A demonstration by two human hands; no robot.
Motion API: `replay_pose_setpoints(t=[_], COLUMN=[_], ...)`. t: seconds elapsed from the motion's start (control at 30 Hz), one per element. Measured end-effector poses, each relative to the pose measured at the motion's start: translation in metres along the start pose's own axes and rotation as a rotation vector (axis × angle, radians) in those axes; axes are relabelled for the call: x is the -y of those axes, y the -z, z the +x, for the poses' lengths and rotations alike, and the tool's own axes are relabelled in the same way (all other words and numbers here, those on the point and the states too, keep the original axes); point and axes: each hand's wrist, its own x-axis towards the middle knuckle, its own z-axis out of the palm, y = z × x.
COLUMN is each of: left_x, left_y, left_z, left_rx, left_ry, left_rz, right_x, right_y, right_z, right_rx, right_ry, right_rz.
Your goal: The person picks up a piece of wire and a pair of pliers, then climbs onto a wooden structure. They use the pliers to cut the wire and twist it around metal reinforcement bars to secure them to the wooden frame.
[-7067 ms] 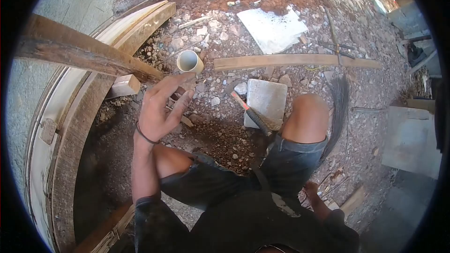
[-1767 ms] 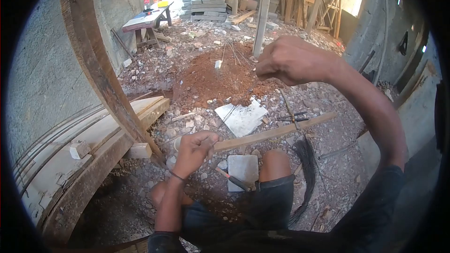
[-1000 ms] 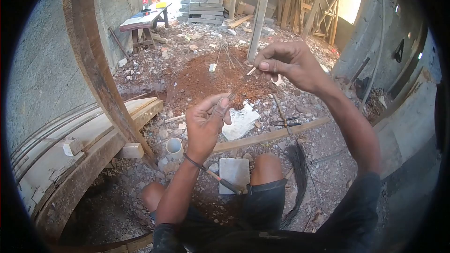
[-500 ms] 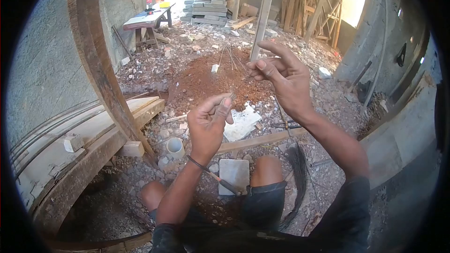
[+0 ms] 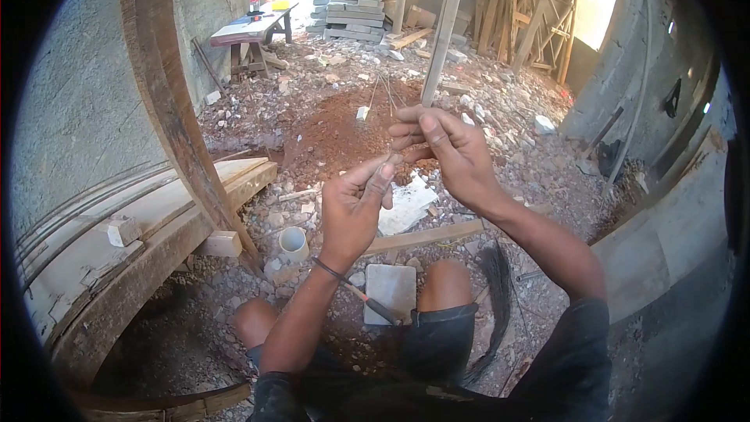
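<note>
My left hand (image 5: 353, 207) is raised in front of me, thumb and forefinger pinched on a thin wire-like piece whose small tip barely shows. Close to its fingertips, my right hand (image 5: 457, 148) has its fingers stretched to the left and slightly apart; I see nothing held in it. Below, a tool with an orange and black handle (image 5: 379, 309) lies over a pale square block (image 5: 394, 285) between my knees. To the right of my knee lies a bundle of thin dark wires (image 5: 496, 305).
Left are a wooden plank stack (image 5: 156, 262) and a leaning timber (image 5: 168, 101). A pipe piece (image 5: 294, 244), white sheet (image 5: 408, 205) and wood strip (image 5: 430, 236) lie on rubble. Beyond stand a soil mound (image 5: 336, 133), a post (image 5: 445, 27), a bench (image 5: 250, 30) and stacked blocks (image 5: 355, 4).
My right hand has moved left and down, bringing its fingers close to the left fingertips. My left hand has barely shifted and keeps its pinch.
</note>
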Motion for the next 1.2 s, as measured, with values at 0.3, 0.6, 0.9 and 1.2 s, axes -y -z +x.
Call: replay_pose_setpoints(t=[0.3,0.6,0.9,1.2], left_x=[-0.007,-0.013,-0.013,-0.065], left_y=[0.011,0.025,0.046,0.064], left_z=[0.001,0.001,0.011,0.11], left_rx=[0.009,0.114,0.304,-0.089], left_ry=[0.107,0.24,0.357,-0.068], left_rz=[-0.035,-0.117,-0.327,-0.941], right_x=[0.002,-0.008,0.003,-0.045], right_y=[0.006,0.013,0.022,-0.089], right_z=[-0.003,-0.003,0.015,-0.101], right_rx=[-0.07,0.094,0.163,0.352], right_ry=[0.342,0.661,0.549,-0.408], right_rz=[-0.438,-0.779,-0.753,0.381])
